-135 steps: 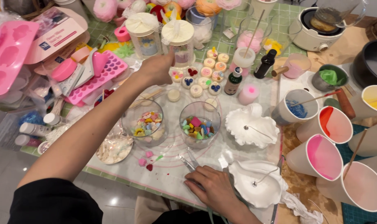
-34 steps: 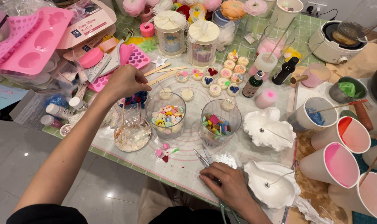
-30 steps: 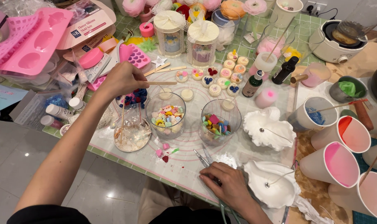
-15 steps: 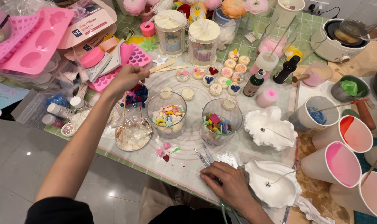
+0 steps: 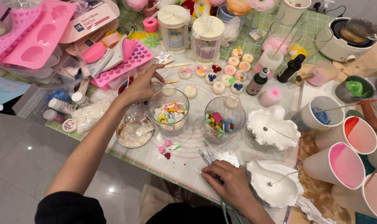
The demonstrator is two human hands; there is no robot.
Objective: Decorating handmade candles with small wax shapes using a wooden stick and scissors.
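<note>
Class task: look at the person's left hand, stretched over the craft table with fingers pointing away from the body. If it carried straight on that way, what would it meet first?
Probably the wooden stick by the left hand's fingertips, with a second stick beyond; depth is unclear.

The left hand (image 5: 142,85) reaches over the table, fingers spread, just left of the glass jar of pastel pieces (image 5: 168,112), which serves as landmark; it seems to touch a wooden stick (image 5: 170,81) lying just beyond the jar, though the contact is hard to make out; right of the jar stands a second glass jar of coloured blocks (image 5: 224,120); nearer the person than the jar, the right hand (image 5: 227,183) rests flat on the mat (image 5: 184,164), over metal tweezers (image 5: 204,156); a shallow dish of shells (image 5: 134,132) sits just left of the jar; a white shell-shaped mould (image 5: 272,126) lies farther right.
</note>
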